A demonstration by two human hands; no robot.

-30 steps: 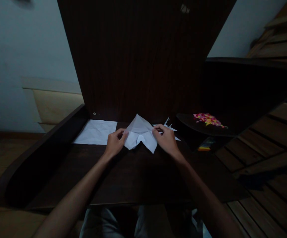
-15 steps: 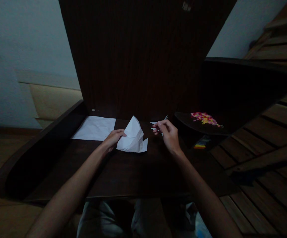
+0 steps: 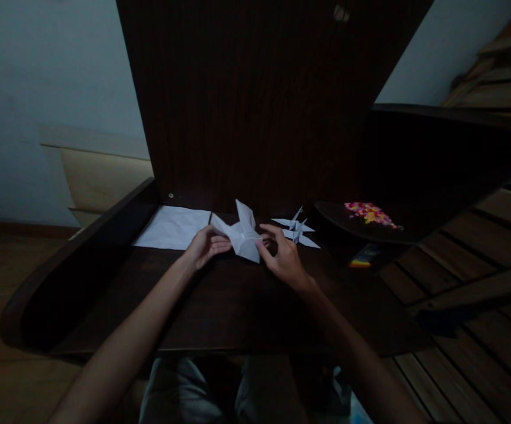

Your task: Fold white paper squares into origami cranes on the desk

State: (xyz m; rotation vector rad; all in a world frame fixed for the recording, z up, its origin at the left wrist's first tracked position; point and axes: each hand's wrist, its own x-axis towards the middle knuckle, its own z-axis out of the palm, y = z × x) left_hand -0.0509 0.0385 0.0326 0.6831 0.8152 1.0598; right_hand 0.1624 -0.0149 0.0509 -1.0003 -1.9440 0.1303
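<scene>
A white sheet of paper (image 3: 243,237), creased and partly folded with raised flaps, is between my two hands above the dark desk. My left hand (image 3: 206,246) holds its left side, the fingers reaching in beneath the edge. On the paper's right edge, my right hand (image 3: 282,256) pinches with thumb and fingers. Just beyond the right hand lie small folded white paper cranes (image 3: 298,228), close together with pointed wings. Motion blurs the exact fold of the sheet.
Another flat white sheet (image 3: 173,228) rests at the desk's left. On a low corner shelf (image 3: 335,218) to the right is a pile of small pink, red and yellow pieces (image 3: 370,214). A raised side panel (image 3: 83,265) borders the desk's left.
My right hand has moved left from the paper cranes to the sheet's right edge. The sheet has turned and its flaps have spread. The cranes now show fully.
</scene>
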